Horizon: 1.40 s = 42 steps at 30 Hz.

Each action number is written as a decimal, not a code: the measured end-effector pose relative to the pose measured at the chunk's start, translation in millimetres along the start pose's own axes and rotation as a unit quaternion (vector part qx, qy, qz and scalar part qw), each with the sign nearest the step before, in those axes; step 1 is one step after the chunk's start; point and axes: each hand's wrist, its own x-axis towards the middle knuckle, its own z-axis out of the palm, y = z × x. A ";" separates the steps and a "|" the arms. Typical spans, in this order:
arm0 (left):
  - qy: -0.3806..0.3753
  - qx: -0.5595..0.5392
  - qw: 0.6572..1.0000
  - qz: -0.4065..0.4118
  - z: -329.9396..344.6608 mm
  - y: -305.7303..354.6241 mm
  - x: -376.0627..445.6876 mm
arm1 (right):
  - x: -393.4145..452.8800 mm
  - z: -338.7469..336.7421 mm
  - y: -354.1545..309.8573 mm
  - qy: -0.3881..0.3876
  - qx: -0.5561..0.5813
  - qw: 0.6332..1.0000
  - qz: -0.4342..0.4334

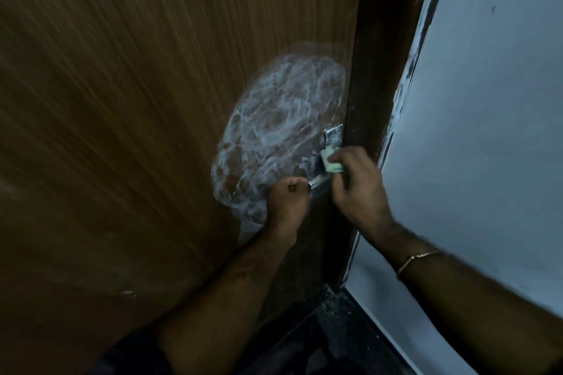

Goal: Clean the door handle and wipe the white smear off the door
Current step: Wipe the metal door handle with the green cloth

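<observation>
A brown wooden door point(137, 131) fills the left of the view. A large white soapy smear point(280, 119) covers it around the metal door handle point(332, 135). My left hand point(288, 201) is curled in a fist round the lower end of the handle, where a bit of metal shows. My right hand point(356, 183) pinches a small pale green sponge point(330, 161) against the middle of the handle. Most of the handle's bar is hidden by the sponge and both hands.
The dark door frame point(380, 70) runs down right of the handle. A pale wall point(487, 131) stands beyond it. Dark floor with some grit point(332, 304) lies at the frame's foot. A thin bracelet point(417, 259) is on my right wrist.
</observation>
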 end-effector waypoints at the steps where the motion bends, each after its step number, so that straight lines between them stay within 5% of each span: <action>1: -0.003 -0.003 1.000 -0.001 0.3 -0.6 -0.9 | -1.4 3.0 1.9 -0.048 -0.018 0.998 -0.031; 5: -0.020 -0.025 0.999 -0.016 -3.7 -2.6 -1.8 | -11.5 9.5 13.3 -0.178 -0.107 0.974 -0.090; 10: -0.019 -0.037 0.999 -0.016 -2.6 -3.7 -1.9 | 4.5 3.1 22.5 -0.168 -0.124 0.968 -0.141; 16: -0.023 -0.036 0.999 -0.033 -3.1 -4.1 4.5 | 17.9 -4.9 26.4 -0.161 -0.129 0.975 -0.081; 21: -0.027 -0.012 0.999 -0.018 -1.3 -4.9 6.9 | 12.9 2.3 8.4 -0.220 -0.125 0.955 -0.153; 29: -0.027 -0.014 0.999 -0.017 -4.1 -4.1 8.6 | 17.7 0.5 15.8 -0.172 -0.146 0.970 -0.094; 34: -0.026 -0.001 1.000 -0.017 -4.3 -4.0 9.6 | 16.5 9.1 8.9 -0.231 -0.149 0.949 -0.152; 39: -0.028 -0.011 0.999 -0.021 -5.3 -1.8 8.3 | 30.1 -8.4 22.9 -0.185 -0.167 0.965 -0.078; 42: -0.027 -0.005 0.999 -0.022 -4.4 -0.8 7.2 | 19.3 3.0 9.2 -0.178 -0.183 0.961 -0.110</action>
